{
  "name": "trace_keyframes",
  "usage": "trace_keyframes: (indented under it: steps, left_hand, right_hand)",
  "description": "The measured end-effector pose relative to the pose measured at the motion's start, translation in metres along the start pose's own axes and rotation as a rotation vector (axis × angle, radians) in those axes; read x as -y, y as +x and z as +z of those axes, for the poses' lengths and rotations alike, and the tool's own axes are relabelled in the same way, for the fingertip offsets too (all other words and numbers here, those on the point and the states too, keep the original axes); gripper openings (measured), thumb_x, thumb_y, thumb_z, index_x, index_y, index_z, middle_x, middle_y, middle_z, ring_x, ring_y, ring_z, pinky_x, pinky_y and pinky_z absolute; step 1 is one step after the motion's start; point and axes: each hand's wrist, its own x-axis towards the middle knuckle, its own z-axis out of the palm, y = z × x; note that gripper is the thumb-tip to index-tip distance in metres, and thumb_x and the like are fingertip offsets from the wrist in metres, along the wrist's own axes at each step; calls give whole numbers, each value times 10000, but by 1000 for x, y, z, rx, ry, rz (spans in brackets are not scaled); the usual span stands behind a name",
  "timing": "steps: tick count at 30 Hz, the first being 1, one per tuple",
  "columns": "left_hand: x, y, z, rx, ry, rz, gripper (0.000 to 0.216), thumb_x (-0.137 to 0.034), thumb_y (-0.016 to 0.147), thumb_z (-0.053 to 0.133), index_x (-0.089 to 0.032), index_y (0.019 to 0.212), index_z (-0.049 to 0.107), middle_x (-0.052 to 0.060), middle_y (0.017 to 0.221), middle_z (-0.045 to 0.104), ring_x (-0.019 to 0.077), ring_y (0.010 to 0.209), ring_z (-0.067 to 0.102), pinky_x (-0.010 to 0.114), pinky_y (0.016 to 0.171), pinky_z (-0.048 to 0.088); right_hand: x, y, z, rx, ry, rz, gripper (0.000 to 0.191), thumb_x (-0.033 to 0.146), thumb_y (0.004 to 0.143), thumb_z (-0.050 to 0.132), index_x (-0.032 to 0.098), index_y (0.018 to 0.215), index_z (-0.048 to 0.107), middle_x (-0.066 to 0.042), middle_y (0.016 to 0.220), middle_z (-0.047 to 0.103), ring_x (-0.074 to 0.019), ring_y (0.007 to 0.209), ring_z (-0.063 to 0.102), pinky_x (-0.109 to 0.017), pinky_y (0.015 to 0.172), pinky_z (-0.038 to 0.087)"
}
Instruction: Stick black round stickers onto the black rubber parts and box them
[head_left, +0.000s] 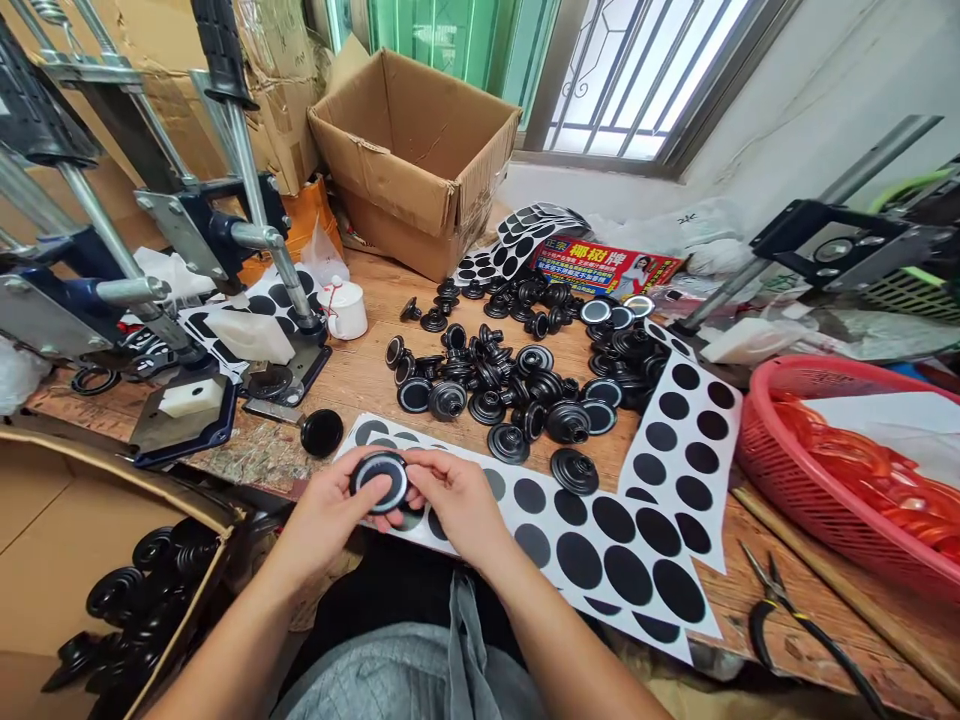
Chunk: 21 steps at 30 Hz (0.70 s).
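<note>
My left hand grips a black round knob-like part, its flat face with a pale ring turned up and my thumb lying across it. At the part's right rim, my right hand has thumb and fingers pinched together; whether a small thing is between the fingertips is hidden. Under both hands lies a white sheet of black round stickers. Just beyond it is a loose pile of similar black knob-like parts. A single black disc rests to the left of my hands.
Hand presses with levers stand at left, another press at right. A cardboard box sits at the back near a white mug. Pliers lie by a red basket. A lower-left carton holds black parts.
</note>
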Motion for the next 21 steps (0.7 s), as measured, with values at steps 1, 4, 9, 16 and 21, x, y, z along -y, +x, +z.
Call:
trace_keyframes:
  steps: [1,4,9,16,21]
  left_hand:
    - [5,4,0,-63,-71,5,451,-391,765,703,-168,1143,598,68,861,695,194,629,685,274,547,539]
    - [23,21,-6,-223,-228,59,413,-365,762,715,-180,1102,573,30,889,673,172,673,693,280,617,565]
    - [47,36,-4,-274,-289,113,390,-381,776,696,-203,1096,562,32,1032,641,186,873,667,377,782,583]
    - [51,36,-2,-269,-289,136,379,-373,806,668,-214,1133,561,46,1131,604,204,1003,618,405,852,563]
    - [51,36,-4,-242,-291,126,400,-383,813,662,-207,1151,540,57,1087,630,220,914,678,427,842,557]
  right_hand:
    - [-6,1,2,6,-158,-56,226,269,886,529,217,1041,684,-37,852,676,-170,724,615,-305,697,492]
    - [-18,5,3,69,-710,-204,210,146,897,482,200,984,664,-79,975,623,-205,882,600,-328,781,475]
    - [-6,18,0,268,-1060,-201,143,100,877,503,191,938,594,-70,973,586,-202,879,586,-305,736,464]
    - [-4,20,-2,328,-1109,-266,119,120,895,499,184,975,560,-77,990,590,-221,911,573,-327,757,481]
    - [-22,5,1,214,-1188,-422,219,77,919,421,160,1056,570,-106,1009,594,-249,970,551,-387,852,484]
